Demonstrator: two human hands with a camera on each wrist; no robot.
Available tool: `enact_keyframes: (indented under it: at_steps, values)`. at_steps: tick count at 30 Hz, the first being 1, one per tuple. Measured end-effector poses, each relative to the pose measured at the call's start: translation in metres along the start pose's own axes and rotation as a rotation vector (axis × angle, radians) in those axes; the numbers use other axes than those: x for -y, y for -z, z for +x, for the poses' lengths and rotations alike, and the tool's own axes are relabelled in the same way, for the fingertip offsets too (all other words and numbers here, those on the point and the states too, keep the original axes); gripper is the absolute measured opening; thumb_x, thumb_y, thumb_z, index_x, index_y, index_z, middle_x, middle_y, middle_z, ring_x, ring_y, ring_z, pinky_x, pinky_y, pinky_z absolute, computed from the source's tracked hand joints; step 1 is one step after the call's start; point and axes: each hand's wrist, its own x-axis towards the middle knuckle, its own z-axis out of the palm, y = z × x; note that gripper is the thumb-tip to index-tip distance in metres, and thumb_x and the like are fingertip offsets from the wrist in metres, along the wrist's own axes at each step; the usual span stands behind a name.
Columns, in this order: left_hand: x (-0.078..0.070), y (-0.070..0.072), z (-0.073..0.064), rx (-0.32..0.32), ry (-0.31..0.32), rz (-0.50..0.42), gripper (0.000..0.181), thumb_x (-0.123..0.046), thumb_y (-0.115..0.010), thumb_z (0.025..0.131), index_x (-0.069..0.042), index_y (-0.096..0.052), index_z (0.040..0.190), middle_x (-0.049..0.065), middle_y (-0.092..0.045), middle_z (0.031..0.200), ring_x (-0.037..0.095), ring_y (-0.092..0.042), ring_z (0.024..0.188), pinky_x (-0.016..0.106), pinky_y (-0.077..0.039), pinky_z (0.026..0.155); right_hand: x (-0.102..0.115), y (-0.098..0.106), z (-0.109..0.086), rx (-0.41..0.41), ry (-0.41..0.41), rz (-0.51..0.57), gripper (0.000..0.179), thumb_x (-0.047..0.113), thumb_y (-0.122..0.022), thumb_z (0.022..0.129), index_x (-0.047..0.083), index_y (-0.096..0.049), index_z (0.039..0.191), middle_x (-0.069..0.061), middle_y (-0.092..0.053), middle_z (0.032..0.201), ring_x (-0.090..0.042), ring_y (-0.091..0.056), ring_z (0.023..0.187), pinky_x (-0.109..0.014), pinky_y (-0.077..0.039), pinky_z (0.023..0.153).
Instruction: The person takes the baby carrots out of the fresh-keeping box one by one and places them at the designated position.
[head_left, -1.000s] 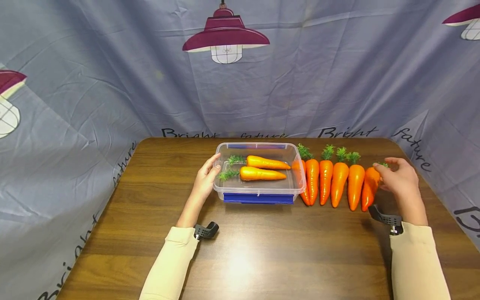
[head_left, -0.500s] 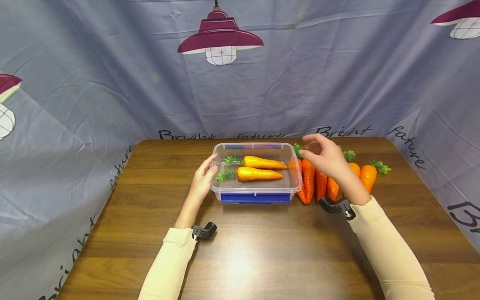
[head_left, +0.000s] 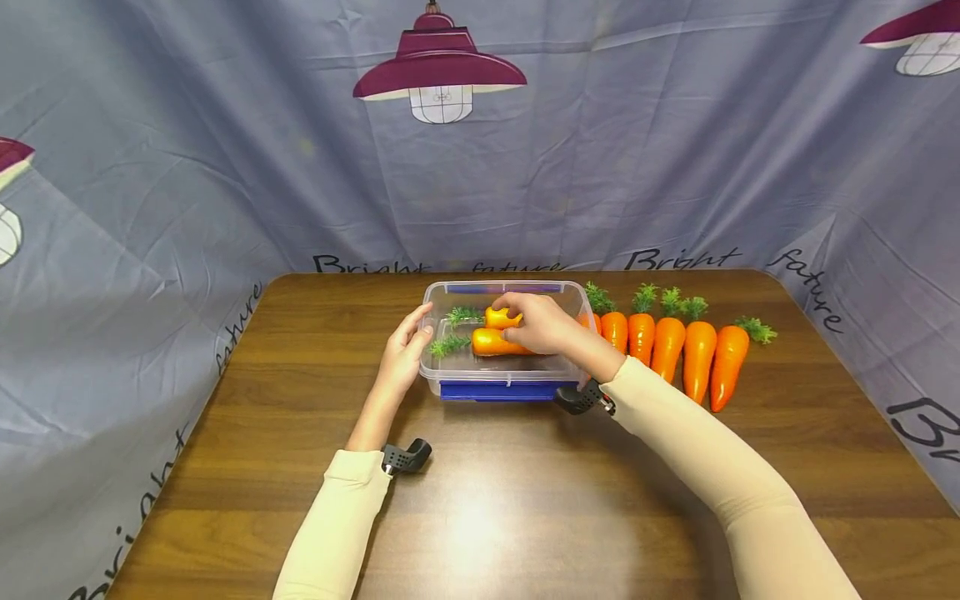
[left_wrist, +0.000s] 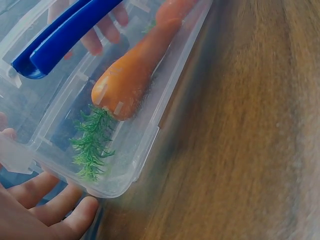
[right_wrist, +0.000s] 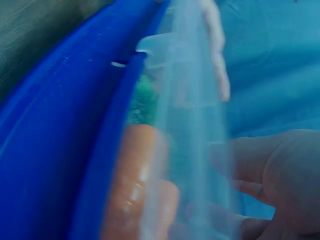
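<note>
A clear plastic box (head_left: 450, 375) with blue clips holds two orange toy carrots with green tops. My left hand (head_left: 401, 354) rests at the box's left end, fingers and thumb along the rim; in the left wrist view its fingers (left_wrist: 47, 207) lie against the outside of the end wall. My right hand (head_left: 538, 323) is over the inside of the box, fingers bent down at the far carrot (head_left: 498, 317) and thumb near the near carrot (head_left: 493, 341). It covers their pointed ends. The right wrist view is blurred, with thumb and fingers apart.
Several more carrots (head_left: 699, 354) lie in a row on the wooden table (head_left: 360, 533), right of the box, green tops toward the back. The right forearm partly hides their tips. A grey curtain (head_left: 600, 167) with printed lamps hangs behind the table.
My right hand has let go of the rightmost carrot in the row and moved left over the row into the box. The left hand has stayed at the box's left end.
</note>
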Motion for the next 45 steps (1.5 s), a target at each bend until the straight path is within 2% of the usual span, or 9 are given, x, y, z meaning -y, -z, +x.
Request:
enact_keyframes:
  at_steps: [3,7,11,16,23,33,37,42,45]
  values:
    - [0.000,0.001,0.000,-0.002,0.001,0.005,0.048,-0.013,-0.045,0.106,-0.007,-0.043,0.154,0.016,-0.032,0.166,0.039,-0.024,0.156,0.055,-0.024,0.127,0.001,-0.010,0.010,0.058,0.002,-0.027,0.043,0.011,-0.070,0.091,0.005,-0.062,0.133,-0.022,-0.071,0.124,-0.037,-0.067,0.115,-0.049,-0.056,0.097]
    - [0.001,0.001,-0.001,-0.001,0.010,0.012,0.049,-0.015,-0.045,0.106,-0.010,-0.043,0.154,0.015,-0.032,0.166,0.039,-0.023,0.156,0.055,-0.024,0.127,0.003,-0.022,0.018,0.094,-0.004,-0.069,0.042,0.009,-0.070,0.090,0.006,-0.064,0.131,-0.021,-0.072,0.122,-0.036,-0.067,0.112,-0.048,-0.054,0.098]
    - [0.002,0.001,0.000,0.001,0.015,0.014,0.048,-0.015,-0.045,0.106,-0.010,-0.043,0.155,0.015,-0.032,0.167,0.038,-0.024,0.156,0.054,-0.024,0.127,0.003,-0.030,0.020,0.104,-0.010,-0.108,0.041,0.008,-0.072,0.088,0.008,-0.066,0.129,-0.017,-0.072,0.117,-0.032,-0.066,0.102,-0.045,-0.053,0.092]
    - [0.002,0.000,0.002,-0.007,0.005,0.006,0.047,-0.013,-0.046,0.106,-0.008,-0.045,0.153,0.016,-0.032,0.166,0.038,-0.026,0.156,0.053,-0.026,0.127,0.000,-0.034,0.021,0.116,0.025,-0.128,0.038,0.009,-0.074,0.088,0.010,-0.068,0.126,-0.011,-0.071,0.108,-0.026,-0.061,0.092,-0.041,-0.051,0.087]
    - [0.000,-0.001,0.000,-0.007,0.001,0.011,0.048,-0.014,-0.046,0.106,-0.010,-0.044,0.154,0.015,-0.031,0.167,0.037,-0.026,0.156,0.053,-0.026,0.127,-0.002,-0.034,0.019,0.212,0.078,-0.149,0.052,0.010,-0.074,0.086,0.008,-0.062,0.136,-0.012,-0.069,0.126,-0.029,-0.061,0.108,-0.046,-0.049,0.104]
    - [0.000,0.001,0.000,0.002,0.008,0.019,0.048,-0.014,-0.046,0.106,-0.009,-0.044,0.154,0.014,-0.030,0.167,0.039,-0.021,0.157,0.053,-0.022,0.128,0.001,-0.034,0.019,0.257,0.063,-0.151,0.058,0.009,-0.073,0.085,0.009,-0.058,0.141,-0.012,-0.067,0.131,-0.028,-0.060,0.108,-0.046,-0.049,0.103]
    - [0.000,-0.001,0.000,-0.008,0.003,0.008,0.048,-0.012,-0.047,0.105,-0.007,-0.045,0.153,0.015,-0.033,0.166,0.039,-0.023,0.157,0.052,-0.023,0.128,0.000,-0.030,0.016,0.225,0.096,-0.142,0.056,0.011,-0.074,0.087,0.008,-0.058,0.141,-0.014,-0.067,0.130,-0.030,-0.062,0.110,-0.047,-0.050,0.102]
    - [-0.001,-0.001,-0.001,-0.019,-0.005,-0.008,0.047,-0.010,-0.047,0.105,-0.005,-0.046,0.152,0.017,-0.034,0.165,0.039,-0.025,0.156,0.053,-0.023,0.128,-0.001,-0.016,0.010,0.101,0.115,-0.092,0.055,0.016,-0.076,0.089,0.007,-0.056,0.140,-0.016,-0.069,0.127,-0.033,-0.066,0.107,-0.047,-0.053,0.095]
    - [-0.001,-0.002,0.000,-0.017,-0.004,-0.009,0.047,-0.010,-0.047,0.105,-0.005,-0.046,0.152,0.016,-0.033,0.166,0.040,-0.025,0.156,0.054,-0.022,0.128,-0.001,-0.002,0.006,0.033,0.096,-0.034,0.056,0.018,-0.075,0.091,0.009,-0.055,0.142,-0.016,-0.069,0.125,-0.032,-0.066,0.107,-0.047,-0.054,0.094]
